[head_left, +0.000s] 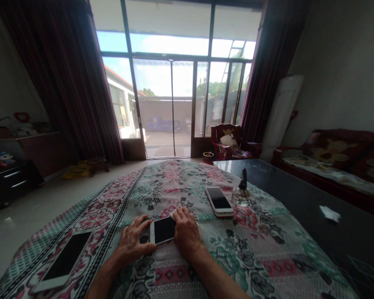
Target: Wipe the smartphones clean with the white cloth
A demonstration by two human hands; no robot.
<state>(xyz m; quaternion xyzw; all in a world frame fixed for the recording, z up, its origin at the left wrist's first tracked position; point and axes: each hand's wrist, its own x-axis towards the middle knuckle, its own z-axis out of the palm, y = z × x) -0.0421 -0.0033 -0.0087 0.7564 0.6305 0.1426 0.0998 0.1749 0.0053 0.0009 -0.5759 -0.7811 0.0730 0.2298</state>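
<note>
A white smartphone [162, 230] with a dark screen lies face up and sideways on the patterned cloth in front of me. My left hand [134, 238] grips its left end, thumb at the near corner and fingertips at the far one. Over the phone's right end, my right hand [187, 230] presses down with fingers together on a white wipe or tissue [200, 231], mostly hidden under the palm. Beyond and to the right lies another white smartphone [218, 199], which looks stacked on something. A third, larger white smartphone [65, 259] rests at the left.
A clear spray bottle with a black nozzle [243, 182] stands right of the stacked phone. The floral tablecloth [230, 265] covers the surface under my hands. To the right, a dark table [302, 203] bears a crumpled white paper [329, 214]. Ahead are glass doors [152, 108].
</note>
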